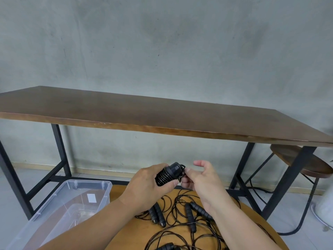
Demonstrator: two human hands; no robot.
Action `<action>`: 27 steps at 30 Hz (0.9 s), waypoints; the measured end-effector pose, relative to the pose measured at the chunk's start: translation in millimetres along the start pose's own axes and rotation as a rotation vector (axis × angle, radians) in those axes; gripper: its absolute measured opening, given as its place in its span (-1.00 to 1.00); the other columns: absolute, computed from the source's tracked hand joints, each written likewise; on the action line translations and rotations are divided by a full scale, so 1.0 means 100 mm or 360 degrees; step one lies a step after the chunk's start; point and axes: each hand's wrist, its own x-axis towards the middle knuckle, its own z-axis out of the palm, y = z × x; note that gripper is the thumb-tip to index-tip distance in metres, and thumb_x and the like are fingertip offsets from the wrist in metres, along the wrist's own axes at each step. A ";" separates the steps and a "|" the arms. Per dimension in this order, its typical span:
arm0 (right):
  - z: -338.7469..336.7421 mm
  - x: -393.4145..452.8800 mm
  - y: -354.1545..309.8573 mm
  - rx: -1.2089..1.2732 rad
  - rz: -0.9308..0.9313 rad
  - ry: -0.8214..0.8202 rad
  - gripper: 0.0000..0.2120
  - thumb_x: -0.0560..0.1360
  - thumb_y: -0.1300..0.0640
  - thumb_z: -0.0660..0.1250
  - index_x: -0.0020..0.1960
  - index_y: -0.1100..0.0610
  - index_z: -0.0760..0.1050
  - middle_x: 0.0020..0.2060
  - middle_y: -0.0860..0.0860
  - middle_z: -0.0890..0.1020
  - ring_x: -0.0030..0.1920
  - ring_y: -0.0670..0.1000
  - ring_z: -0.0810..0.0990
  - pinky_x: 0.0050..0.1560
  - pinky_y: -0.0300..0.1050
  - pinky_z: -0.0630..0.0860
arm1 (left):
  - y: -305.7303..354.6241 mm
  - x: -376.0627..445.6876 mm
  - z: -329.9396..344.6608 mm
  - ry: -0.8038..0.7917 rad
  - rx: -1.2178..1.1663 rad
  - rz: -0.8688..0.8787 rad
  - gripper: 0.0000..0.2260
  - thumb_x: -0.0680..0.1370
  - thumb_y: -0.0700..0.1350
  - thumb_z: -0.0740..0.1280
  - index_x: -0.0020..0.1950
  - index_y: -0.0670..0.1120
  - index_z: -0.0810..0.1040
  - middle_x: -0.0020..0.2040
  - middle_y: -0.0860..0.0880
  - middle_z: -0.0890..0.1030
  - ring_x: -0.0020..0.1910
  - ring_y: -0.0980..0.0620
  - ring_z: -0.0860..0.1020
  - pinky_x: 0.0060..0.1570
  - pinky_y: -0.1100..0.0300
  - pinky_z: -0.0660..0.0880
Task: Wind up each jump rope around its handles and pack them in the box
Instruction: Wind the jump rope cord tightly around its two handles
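My left hand (pixel 147 186) grips a black jump rope bundle (pixel 166 175), its cord coiled tightly round the paired handles. My right hand (pixel 200 177) pinches the loose end of that cord beside the handle caps. Both hands hover above a round wooden table (pixel 126 231). On it lie several more black jump ropes (pixel 187 219) in a loose tangle, handles and thin cords crossing one another. A clear plastic box (pixel 72 199) sits open at the left of the table, holding no ropes that I can see.
A long dark wooden table (pixel 162 112) on black metal legs stands against the grey wall ahead. A round wooden stool (pixel 302 159) is tucked under its right end. A black cable (pixel 304 210) and something white lie on the floor at the right.
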 end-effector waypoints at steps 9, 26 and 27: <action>-0.09 -0.03 -0.04 0.0707 0.0200 -0.0299 -0.71 0.55 0.42 0.27 0.21 0.17 0.42 -0.28 0.14 0.60 -0.31 0.03 0.55 -0.23 -0.09 0.56 | 0.05 0.04 -0.04 -0.0008 -0.0131 -0.0036 -0.71 0.53 0.18 0.36 0.22 0.18 0.55 -0.28 0.13 0.56 -0.26 0.25 0.51 -0.32 0.39 0.39; -0.06 -0.09 0.00 0.0675 0.0317 -0.0108 -0.86 0.51 0.39 0.29 -0.11 0.30 0.63 -0.33 0.12 0.60 -0.31 -0.01 0.56 -0.27 -0.20 0.64 | 0.10 0.02 0.00 -0.0022 -0.0149 0.0014 -0.75 0.51 0.20 0.37 0.16 0.20 0.56 -0.27 0.23 0.56 -0.27 0.22 0.51 -0.31 0.40 0.37; -0.05 -0.10 0.00 0.0616 0.0278 -0.0094 -0.84 0.52 0.36 0.29 -0.11 0.27 0.65 -0.33 0.11 0.60 -0.29 -0.01 0.56 -0.22 -0.17 0.63 | 0.11 0.02 0.00 -0.0015 -0.0146 0.0022 -0.75 0.51 0.21 0.37 0.16 0.20 0.55 -0.25 0.20 0.58 -0.26 0.21 0.52 -0.30 0.40 0.37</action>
